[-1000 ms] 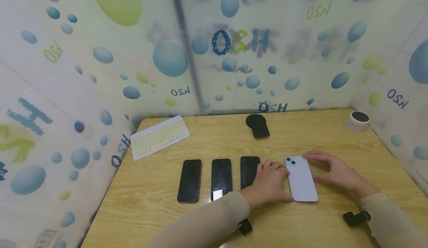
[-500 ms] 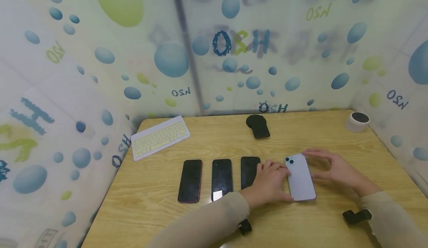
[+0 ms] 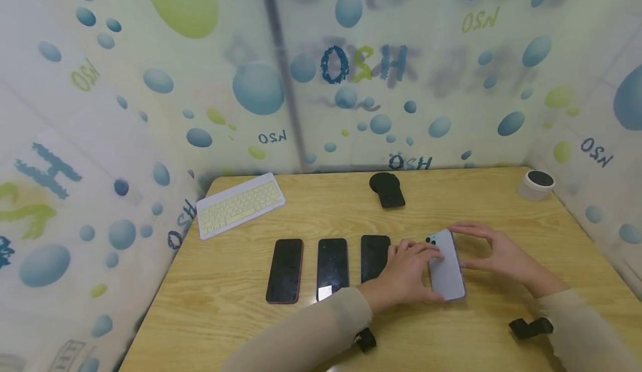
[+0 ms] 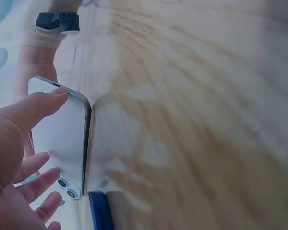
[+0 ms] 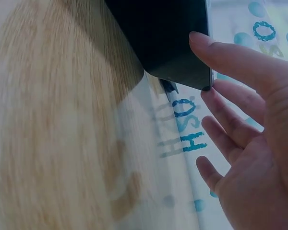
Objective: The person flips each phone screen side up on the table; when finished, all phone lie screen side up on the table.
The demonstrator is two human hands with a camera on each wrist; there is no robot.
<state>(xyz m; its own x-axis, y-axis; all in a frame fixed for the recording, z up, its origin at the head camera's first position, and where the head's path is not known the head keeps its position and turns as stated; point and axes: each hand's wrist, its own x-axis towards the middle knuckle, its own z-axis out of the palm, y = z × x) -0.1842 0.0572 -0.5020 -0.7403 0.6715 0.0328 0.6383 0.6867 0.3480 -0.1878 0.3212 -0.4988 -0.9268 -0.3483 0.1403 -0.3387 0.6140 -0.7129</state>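
A pale blue smartphone (image 3: 447, 272) with two rear cameras is tilted up on its long left edge, its back toward my left hand (image 3: 408, 272). In the left wrist view the left thumb lies on the phone's bottom end, and the other fingers are spread in front of its back. My right hand (image 3: 504, 258) pinches the phone's raised edge; the right wrist view shows its thumb on the dark screen (image 5: 168, 43) and fingertips at the corner. Beside the left hand, a black-screened phone (image 3: 373, 255) lies partly hidden by that hand.
Two more dark phones, the middle one (image 3: 332, 263) and the leftmost one (image 3: 284, 270), lie in a row on the wooden table (image 3: 225, 305). Farther back are a white keyboard (image 3: 241, 206), a black round-ended object (image 3: 388, 191) and a white jar (image 3: 535, 185) with a dark top.
The pale blue phone has gone from lying flat to tilted, its right edge raised toward the left. My right hand has moved slightly left with it, and the left fingers now overlap its back.
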